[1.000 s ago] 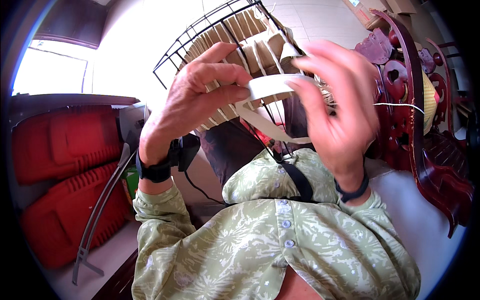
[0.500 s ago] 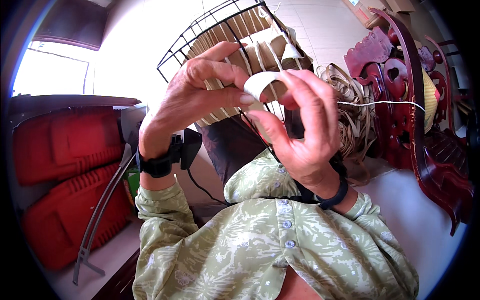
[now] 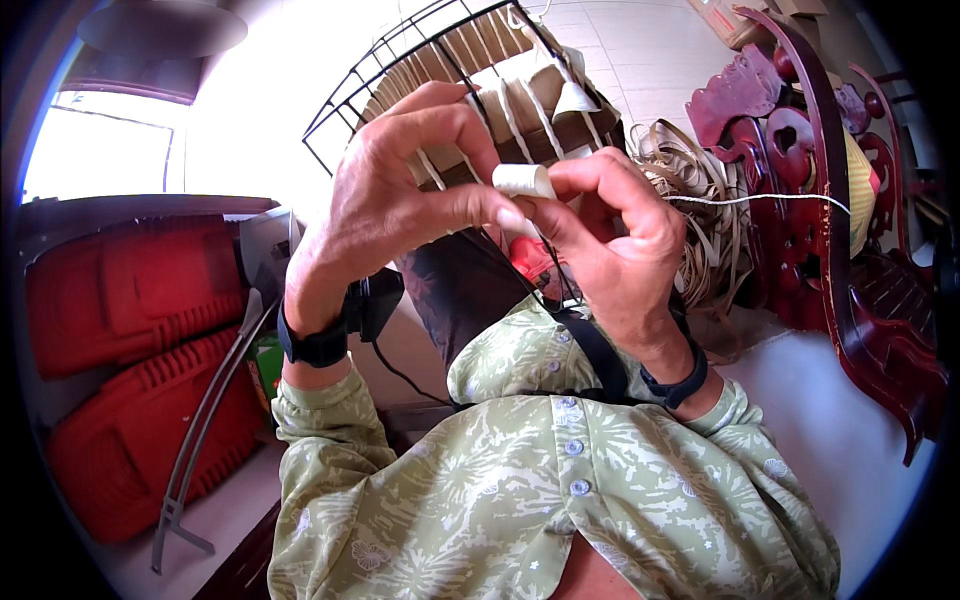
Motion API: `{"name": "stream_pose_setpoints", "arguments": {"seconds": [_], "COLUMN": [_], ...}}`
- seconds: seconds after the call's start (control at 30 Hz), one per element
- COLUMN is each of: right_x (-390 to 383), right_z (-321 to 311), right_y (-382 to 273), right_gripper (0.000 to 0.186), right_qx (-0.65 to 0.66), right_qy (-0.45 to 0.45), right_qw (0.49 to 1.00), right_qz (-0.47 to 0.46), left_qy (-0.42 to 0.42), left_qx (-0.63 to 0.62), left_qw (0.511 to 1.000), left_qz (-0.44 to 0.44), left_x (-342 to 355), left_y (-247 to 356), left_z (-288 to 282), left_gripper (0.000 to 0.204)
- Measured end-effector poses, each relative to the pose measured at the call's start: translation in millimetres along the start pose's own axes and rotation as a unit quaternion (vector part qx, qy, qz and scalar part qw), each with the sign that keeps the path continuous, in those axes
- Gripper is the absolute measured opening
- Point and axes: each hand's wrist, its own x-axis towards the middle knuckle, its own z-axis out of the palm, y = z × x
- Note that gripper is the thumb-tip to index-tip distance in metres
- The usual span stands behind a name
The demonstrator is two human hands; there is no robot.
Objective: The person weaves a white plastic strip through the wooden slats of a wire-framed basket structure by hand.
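A flat white strip (image 3: 521, 180), curled into a small roll, is held up between my two hands. My left hand (image 3: 400, 170) pinches its left side with thumb and fingertips, the other fingers arched above. At the roll's right end, my right hand (image 3: 625, 250) grips with thumb and bent fingers. Just beyond the hands stands a black wire frame basket (image 3: 441, 45), tilted in view, with tan strip material (image 3: 408, 88) inside. White cords (image 3: 512, 110) run along its near side, and a white cone-shaped piece (image 3: 574, 98) hangs there. My left hand hides part of the basket.
A tangled heap of tan strips (image 3: 705, 225) lies right of the basket. A dark red carved wooden chair (image 3: 832, 210) stands at the right, with a white cord (image 3: 745, 204) stretched towards it. Red plastic-looking pieces (image 3: 130, 290) and a grey curved frame (image 3: 185, 450) are at the left.
The white strip has gone from an open, wide loop to a tighter roll. My right hand has turned and its fingers have bent closer around the strip.
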Motion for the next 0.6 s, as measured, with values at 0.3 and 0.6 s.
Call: {"name": "stream_pose_setpoints", "arguments": {"seconds": [0.3, 0.6], "right_x": [-7, -25], "right_z": [0, -3], "right_y": [4, 7], "right_gripper": [0.015, 0.014], "right_qx": [-0.137, 0.057], "right_qy": [0.041, 0.003], "right_qw": [0.985, 0.986], "right_qz": [-0.101, 0.16], "left_qy": [0.032, 0.051], "left_qx": [-0.054, -0.039], "left_qw": [0.997, 0.993], "left_qz": [-0.039, -0.102], "left_x": [-3, -3], "left_y": [-2, 7], "left_z": [11, 14], "left_gripper": [0.021, 0.021]}}
